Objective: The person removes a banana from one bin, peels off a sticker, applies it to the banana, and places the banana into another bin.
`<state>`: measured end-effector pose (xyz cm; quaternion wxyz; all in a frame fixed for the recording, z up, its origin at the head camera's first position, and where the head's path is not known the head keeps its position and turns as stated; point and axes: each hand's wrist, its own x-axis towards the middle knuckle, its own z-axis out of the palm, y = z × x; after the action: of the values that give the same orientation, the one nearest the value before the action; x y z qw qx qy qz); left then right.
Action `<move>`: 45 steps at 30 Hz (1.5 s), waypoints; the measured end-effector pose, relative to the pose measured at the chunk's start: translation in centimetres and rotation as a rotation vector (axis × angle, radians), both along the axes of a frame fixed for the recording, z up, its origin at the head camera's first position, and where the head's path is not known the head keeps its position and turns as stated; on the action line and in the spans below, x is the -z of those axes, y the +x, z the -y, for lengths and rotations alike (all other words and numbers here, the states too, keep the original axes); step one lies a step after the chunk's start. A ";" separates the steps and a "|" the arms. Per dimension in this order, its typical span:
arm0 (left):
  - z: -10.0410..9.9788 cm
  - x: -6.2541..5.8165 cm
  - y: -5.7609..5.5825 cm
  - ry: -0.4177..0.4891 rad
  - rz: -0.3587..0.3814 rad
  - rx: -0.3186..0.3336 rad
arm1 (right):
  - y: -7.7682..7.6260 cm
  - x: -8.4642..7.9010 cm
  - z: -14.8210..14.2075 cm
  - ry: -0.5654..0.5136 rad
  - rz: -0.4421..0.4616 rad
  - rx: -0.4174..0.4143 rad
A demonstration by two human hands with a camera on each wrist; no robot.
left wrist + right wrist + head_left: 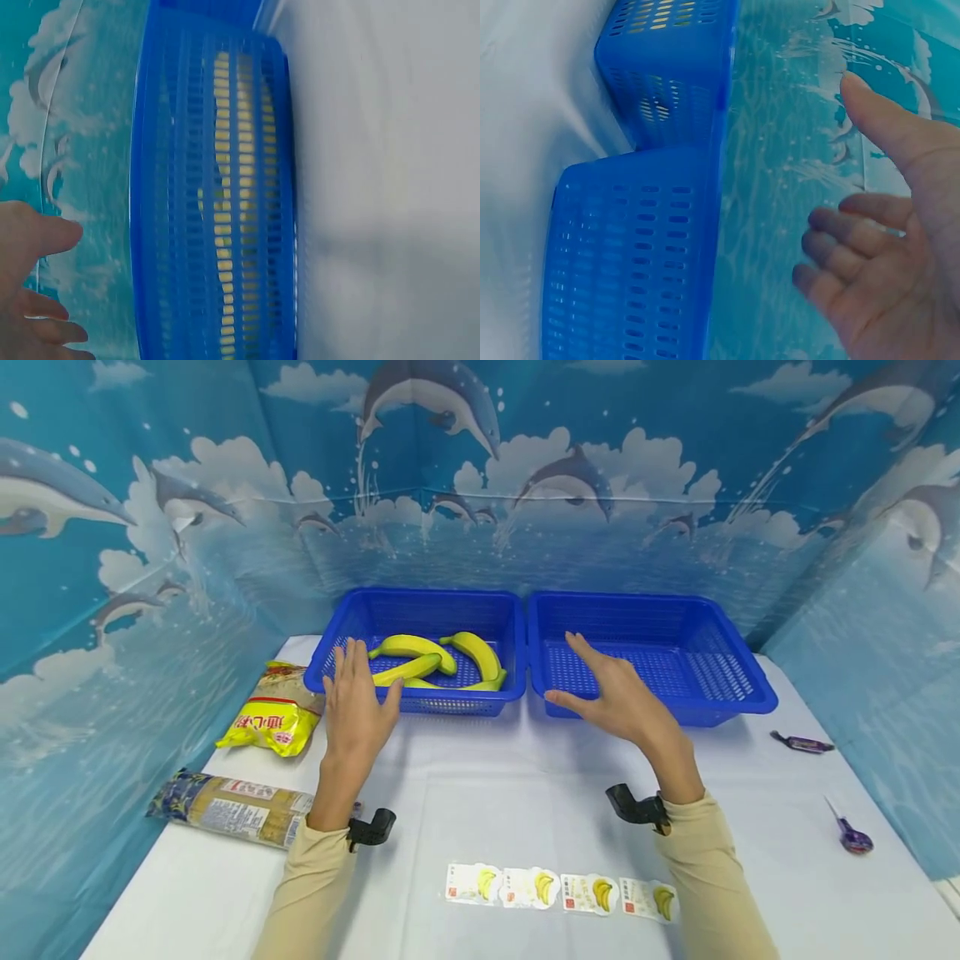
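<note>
Several yellow bananas [411, 647] lie in the left blue basket [495, 704], and their yellow shows through its slots in the left wrist view. My left hand [351, 710] is at the front left of that basket, fingers stretched out and thumb apart, holding nothing. Over the front of the right blue basket [738, 706] is my right hand [618, 693], thumb spread and fingers relaxed, with nothing in it. That basket has no objects inside. In the right wrist view the right hand [889, 255] appears beside the basket wall with its fingers loosely bent.
On the left lie a yellow snack bag [266, 722] and a long noodle packet [232, 810]. A purple wrapped candy [806, 744] and a lollipop [855, 838] lie at the right. A row of banana-picture stickers [536, 888] lies at the front. Dolphin-print curtains [450, 543] surround the table.
</note>
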<state>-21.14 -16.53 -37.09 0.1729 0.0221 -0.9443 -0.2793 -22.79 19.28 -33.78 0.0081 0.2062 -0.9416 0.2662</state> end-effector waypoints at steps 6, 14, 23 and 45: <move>2.4 0.2 -0.3 0.035 0.025 -0.059 | -0.9 0.4 0.3 -0.036 -0.105 -0.130; 4.8 -0.1 -0.4 0.178 0.028 -0.218 | -1.8 0.0 0.7 -0.206 -0.066 -0.262; 7.3 0.2 -0.7 0.448 0.003 -0.315 | -3.5 -0.9 2.0 -0.328 0.035 -0.321; 9.2 1.6 -1.4 0.789 -0.021 -0.346 | -10.3 -5.2 8.2 -0.434 0.343 -0.536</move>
<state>-22.56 -25.69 -38.69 0.2052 0.2417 -0.7457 -0.5860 -33.07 11.06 -28.61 -0.1759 0.3912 -0.7637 0.4825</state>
